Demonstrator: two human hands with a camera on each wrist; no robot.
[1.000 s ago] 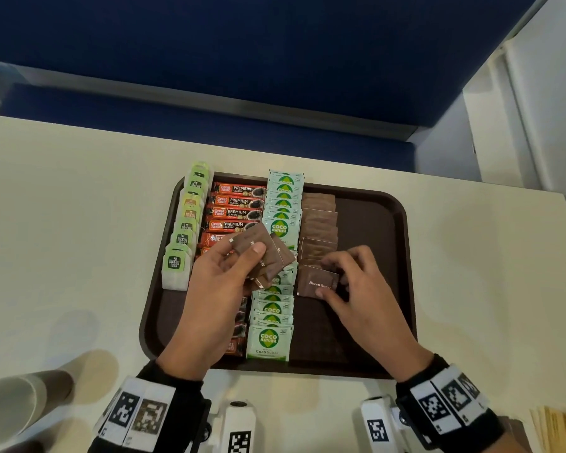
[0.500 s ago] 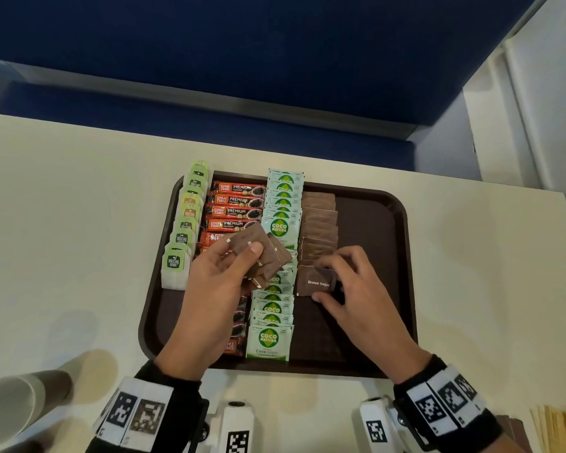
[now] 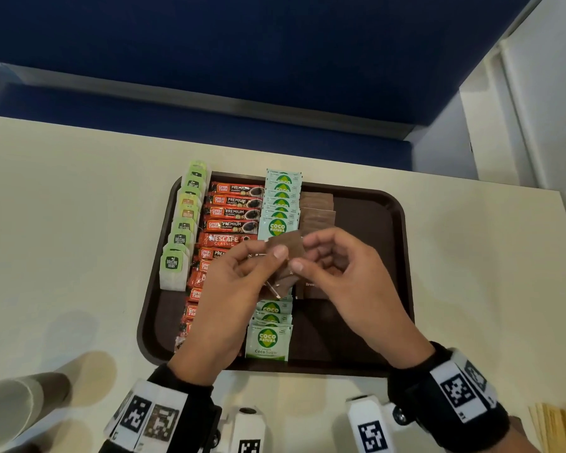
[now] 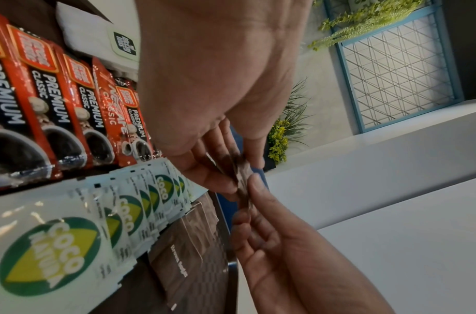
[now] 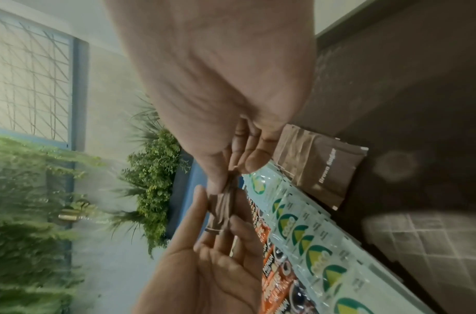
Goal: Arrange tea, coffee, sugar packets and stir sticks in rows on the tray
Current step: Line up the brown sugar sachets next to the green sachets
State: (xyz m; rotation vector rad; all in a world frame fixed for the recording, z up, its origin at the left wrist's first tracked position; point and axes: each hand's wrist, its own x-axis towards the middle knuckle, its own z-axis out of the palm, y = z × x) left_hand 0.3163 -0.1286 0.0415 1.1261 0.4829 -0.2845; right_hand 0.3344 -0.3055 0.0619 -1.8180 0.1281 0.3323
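Pinched between thumb and fingers of the left hand (image 3: 229, 289): a small fan of brown sugar packets (image 3: 283, 256), raised over the middle of the tray (image 3: 396, 256). Closing on the fan's right edge, thumb and forefinger of the right hand (image 3: 350, 276), apparently peeling off the top packet. Risk here, as a judgement: thin, slick sleeves sticking together, so two lifting at once, or the loosened fan slipping and scattering onto the rows below. Directly beneath, the Coco Natura sugar row (image 3: 268, 341); just right of it, the brown sugar row (image 3: 317, 210), only part-filled toward the near edge. A dropped packet could knock either overlap askew. Further left, coffee sticks (image 3: 232, 212) and tea bags (image 3: 174, 266). Off-tray at near right, stir sticks (image 3: 556, 429), not yet placed.
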